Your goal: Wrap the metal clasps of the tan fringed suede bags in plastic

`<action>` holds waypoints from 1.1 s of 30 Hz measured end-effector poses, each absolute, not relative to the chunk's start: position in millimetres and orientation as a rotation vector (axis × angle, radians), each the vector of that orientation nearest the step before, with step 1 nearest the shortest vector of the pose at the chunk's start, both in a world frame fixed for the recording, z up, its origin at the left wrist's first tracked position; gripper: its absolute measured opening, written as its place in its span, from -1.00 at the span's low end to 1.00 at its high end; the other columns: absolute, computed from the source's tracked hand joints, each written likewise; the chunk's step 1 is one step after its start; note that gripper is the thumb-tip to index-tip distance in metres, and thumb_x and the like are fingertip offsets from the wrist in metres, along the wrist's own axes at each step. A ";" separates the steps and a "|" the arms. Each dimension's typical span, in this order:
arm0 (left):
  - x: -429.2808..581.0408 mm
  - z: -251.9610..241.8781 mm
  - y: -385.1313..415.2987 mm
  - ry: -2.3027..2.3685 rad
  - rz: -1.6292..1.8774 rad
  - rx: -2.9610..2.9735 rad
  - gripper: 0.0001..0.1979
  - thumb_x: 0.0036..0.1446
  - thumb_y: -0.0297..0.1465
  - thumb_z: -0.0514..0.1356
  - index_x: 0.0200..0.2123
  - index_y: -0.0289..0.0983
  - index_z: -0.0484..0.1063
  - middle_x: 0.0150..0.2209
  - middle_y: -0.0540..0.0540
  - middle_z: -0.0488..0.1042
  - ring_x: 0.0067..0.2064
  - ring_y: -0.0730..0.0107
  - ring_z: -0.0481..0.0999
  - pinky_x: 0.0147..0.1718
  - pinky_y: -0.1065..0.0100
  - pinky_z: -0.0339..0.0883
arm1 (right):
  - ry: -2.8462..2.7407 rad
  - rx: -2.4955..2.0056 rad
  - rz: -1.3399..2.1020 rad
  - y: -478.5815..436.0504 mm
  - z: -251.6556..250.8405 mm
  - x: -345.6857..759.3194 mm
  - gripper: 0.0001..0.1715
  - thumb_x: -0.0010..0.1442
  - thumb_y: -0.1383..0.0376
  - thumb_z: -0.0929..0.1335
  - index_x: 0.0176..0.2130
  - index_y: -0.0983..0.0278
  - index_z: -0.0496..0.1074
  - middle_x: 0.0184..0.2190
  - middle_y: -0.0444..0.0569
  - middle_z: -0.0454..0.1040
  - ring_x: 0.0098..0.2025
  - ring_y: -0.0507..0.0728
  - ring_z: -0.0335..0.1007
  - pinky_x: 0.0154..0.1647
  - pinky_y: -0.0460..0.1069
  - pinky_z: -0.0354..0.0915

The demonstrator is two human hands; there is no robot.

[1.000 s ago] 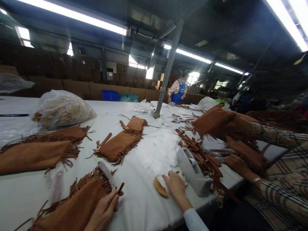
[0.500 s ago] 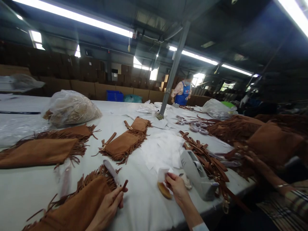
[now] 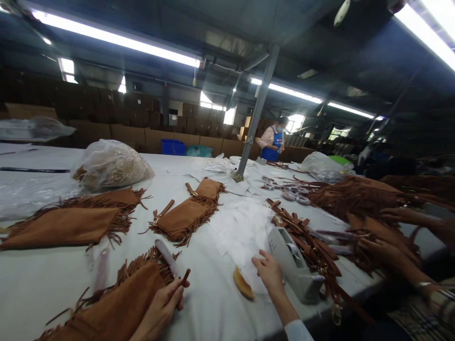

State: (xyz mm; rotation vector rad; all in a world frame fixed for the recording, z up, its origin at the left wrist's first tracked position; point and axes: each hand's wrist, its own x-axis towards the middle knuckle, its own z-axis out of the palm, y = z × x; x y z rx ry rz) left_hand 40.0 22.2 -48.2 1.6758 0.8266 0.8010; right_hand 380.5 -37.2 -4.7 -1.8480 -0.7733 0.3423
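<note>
Head view. With the left hand (image 3: pixel 159 308), curled almost closed, pinches a thin brown strip (image 3: pixel 185 276) between thumb and fingertips, resting on the fringed suede bag (image 3: pixel 121 303) at the near table edge. With the right hand (image 3: pixel 272 275), fingers loosely spread and grasping nothing, touches the white paper (image 3: pixel 241 232), just beside the grey tape dispenser (image 3: pixel 296 272). Left of that hand, a tan oval piece (image 3: pixel 243 283); beyond the dispenser, a heap of brown straps (image 3: pixel 307 239). Farther out on the white table (image 3: pixel 213 308), a buckled fringed bag (image 3: pixel 183 217), a flat fringed bag (image 3: pixel 64 226) and a stuffed plastic sack (image 3: pixel 112 163). At far right, a co-worker's hands (image 3: pixel 382 248) among brown suede.
</note>
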 end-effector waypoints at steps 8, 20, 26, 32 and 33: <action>40.5 -43.1 21.1 0.815 0.790 1.710 -0.51 0.21 -0.06 -0.01 -0.12 -0.35 0.43 -0.53 -0.02 0.42 -0.45 0.35 0.38 -0.42 0.40 0.19 | -0.897 -1.812 0.441 -38.8 4.5 373.8 -0.69 -0.09 0.08 0.36 -0.53 0.29 0.39 -0.73 -0.19 0.32 -0.68 0.01 0.18 -0.64 -0.09 0.08; 41.7 -38.4 20.9 0.828 0.778 1.744 -0.54 0.21 -0.06 -0.02 -0.19 -0.32 0.42 -0.56 0.01 0.40 -0.49 0.39 0.32 -0.45 0.40 0.12 | -1.007 -2.099 0.131 -42.2 24.4 392.8 -0.69 -0.01 0.07 0.32 -0.58 0.23 0.39 -0.61 -0.01 0.48 -0.47 0.18 0.39 -0.41 -0.02 0.19; 42.3 -36.0 26.0 0.787 0.769 1.564 -0.59 0.15 0.00 0.01 -0.25 -0.26 0.25 -0.56 0.06 0.40 -0.55 0.46 0.24 -0.53 0.42 0.02 | -1.003 -1.964 0.229 -41.1 32.2 381.9 -0.57 -0.03 0.06 0.32 -0.31 0.32 0.55 -0.43 0.04 0.58 -0.37 0.20 0.45 -0.34 0.00 0.28; 47.4 -15.7 33.2 0.704 0.576 1.508 -0.65 0.03 -0.06 0.15 -0.44 -0.22 0.20 -0.65 0.09 0.39 -0.64 0.53 0.16 -0.59 0.42 -0.10 | -0.875 -1.448 0.822 -31.9 27.0 296.9 -0.47 -0.14 0.01 0.46 -0.25 0.33 0.55 -0.40 0.03 0.58 -0.36 0.15 0.45 -0.36 -0.03 0.28; 47.4 -13.5 34.7 0.695 0.571 1.501 -0.66 0.01 -0.09 0.18 -0.46 -0.23 0.22 -0.66 0.08 0.39 -0.63 0.52 0.19 -0.58 0.42 -0.07 | -0.869 -1.423 0.899 -30.7 25.8 283.3 -0.46 -0.15 -0.01 0.46 -0.26 0.32 0.55 -0.42 0.03 0.58 -0.38 0.14 0.44 -0.37 -0.03 0.27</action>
